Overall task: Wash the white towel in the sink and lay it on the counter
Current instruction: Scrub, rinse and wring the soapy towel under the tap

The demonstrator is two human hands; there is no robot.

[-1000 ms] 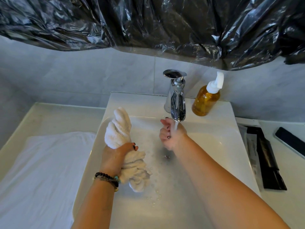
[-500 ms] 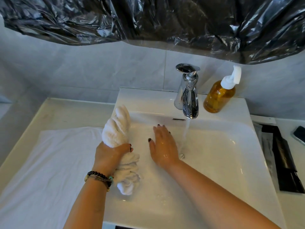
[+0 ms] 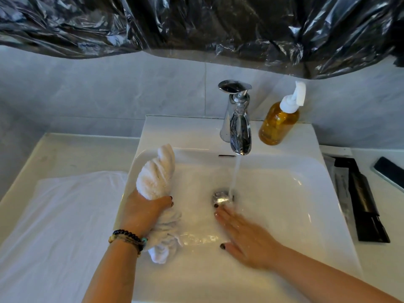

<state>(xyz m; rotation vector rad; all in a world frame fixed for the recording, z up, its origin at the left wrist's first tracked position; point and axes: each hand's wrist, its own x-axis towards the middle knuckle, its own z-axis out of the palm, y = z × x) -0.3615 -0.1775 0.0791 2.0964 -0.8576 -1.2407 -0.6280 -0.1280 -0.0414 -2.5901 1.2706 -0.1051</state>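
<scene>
Fingers (image 3: 168,201) of the left hand (image 3: 144,212) are curled tightly round the middle of the white towel (image 3: 158,178), which is twisted into a thick roll. One end of the roll is held up above the fist, near the left rim of the sink (image 3: 306,149); the other end hangs below the fist, over the basin's left slope. A beaded bracelet (image 3: 127,237) is worn on the left wrist.

Fingers (image 3: 223,215) of the right hand (image 3: 247,239) are stretched out nearly straight and nothing is held; the palm is laid flat on the wet basin floor, with the fingertips just in front of the drain (image 3: 220,196). Whether the drain itself is touched cannot be told.

Water (image 3: 235,173) is seen running from the chrome tap (image 3: 238,125) at the back of the sink, down onto the drain. An amber soap bottle (image 3: 277,121) with a white pump is stood just right of the tap. Left of the sink, a white cloth (image 3: 54,226) is spread over the bench (image 3: 76,149). Right of the sink, dark flat objects (image 3: 363,200) are laid on the bench. Black plastic sheeting (image 3: 196,25) is hung above the sink.
</scene>
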